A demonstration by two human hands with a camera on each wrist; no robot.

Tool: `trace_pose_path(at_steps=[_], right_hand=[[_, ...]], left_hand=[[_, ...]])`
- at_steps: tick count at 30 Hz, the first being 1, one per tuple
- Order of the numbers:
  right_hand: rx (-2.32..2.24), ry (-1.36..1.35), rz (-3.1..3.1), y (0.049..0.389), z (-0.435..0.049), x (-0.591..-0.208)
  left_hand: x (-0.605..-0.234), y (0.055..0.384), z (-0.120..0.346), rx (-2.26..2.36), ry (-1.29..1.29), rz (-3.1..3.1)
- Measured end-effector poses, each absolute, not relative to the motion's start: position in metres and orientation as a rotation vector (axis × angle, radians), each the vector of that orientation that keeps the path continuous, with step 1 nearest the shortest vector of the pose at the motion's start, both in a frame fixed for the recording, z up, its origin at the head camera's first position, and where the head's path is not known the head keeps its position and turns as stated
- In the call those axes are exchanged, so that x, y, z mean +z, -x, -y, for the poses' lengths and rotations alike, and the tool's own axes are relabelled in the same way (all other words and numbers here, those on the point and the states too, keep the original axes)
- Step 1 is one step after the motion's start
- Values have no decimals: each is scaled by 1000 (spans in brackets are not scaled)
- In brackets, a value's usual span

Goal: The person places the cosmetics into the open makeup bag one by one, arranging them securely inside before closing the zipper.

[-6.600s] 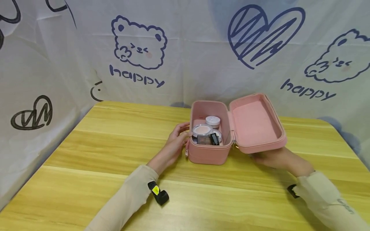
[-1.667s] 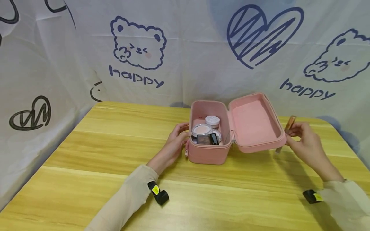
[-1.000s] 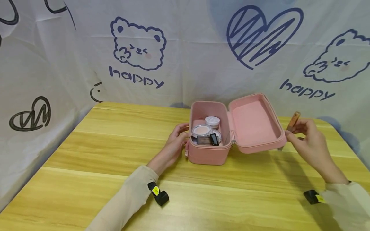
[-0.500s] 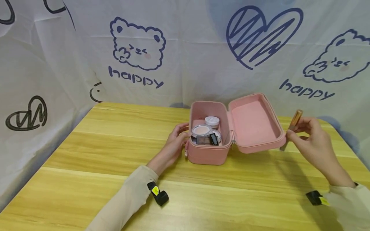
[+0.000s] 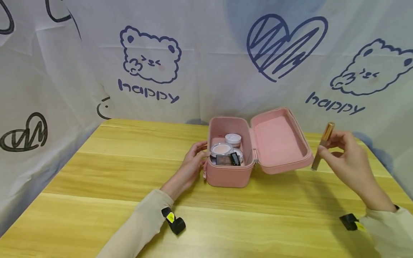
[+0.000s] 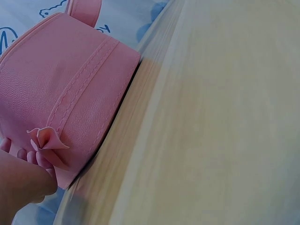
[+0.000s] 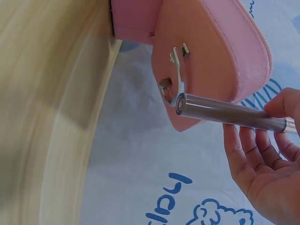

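An open pink makeup case (image 5: 229, 178) stands on the table, its lid (image 5: 280, 139) folded out to the right. My left hand (image 5: 192, 165) rests against the case's left side, fingertips beside a ruffled pink tab (image 6: 47, 139) in the left wrist view. Just right of the lid, my right hand (image 5: 350, 161) pinches a slim lip gloss tube (image 7: 225, 112) between thumb and fingers. The tube's gold cap (image 5: 328, 131) points up, and its brownish end slants down toward the table. Inside the case lie a powder compact (image 5: 221, 148), a white-lidded jar (image 5: 233, 138) and a dark palette (image 5: 224, 159).
A light wooden table (image 5: 129, 179) spreads under both arms. Behind it hangs a white cloth (image 5: 219, 82) with blue drawings. The lid's outer face carries a metal-ringed handle (image 7: 178, 70), visible in the right wrist view.
My right hand was under the lid at first, then came out at its right with the lip gloss tube. The tube now shows more fully beside the lid. My left hand stays put.
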State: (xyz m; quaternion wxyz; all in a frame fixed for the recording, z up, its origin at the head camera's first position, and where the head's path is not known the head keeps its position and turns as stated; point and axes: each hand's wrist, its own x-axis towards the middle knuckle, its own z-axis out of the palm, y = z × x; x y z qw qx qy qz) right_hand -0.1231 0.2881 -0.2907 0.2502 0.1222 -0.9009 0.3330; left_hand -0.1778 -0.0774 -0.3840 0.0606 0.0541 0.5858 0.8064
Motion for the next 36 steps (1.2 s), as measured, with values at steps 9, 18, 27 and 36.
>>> trace_pose_path(at_steps=[9,18,27,36], right_hand=[[874,-331,2422,120,-285,-281],[857,-386,2427,118,-281,-277],[818,-404,2453,114,-277,-272],[796,-443,2456,111,-273,-265]], left_hand=[[-384,177,77,2455,-171,-1770],[-384,179,77,2452,-167,-1756],[-383,177,77,2464,-172,-1750],[-383,177,77,2455,-174,-1757]])
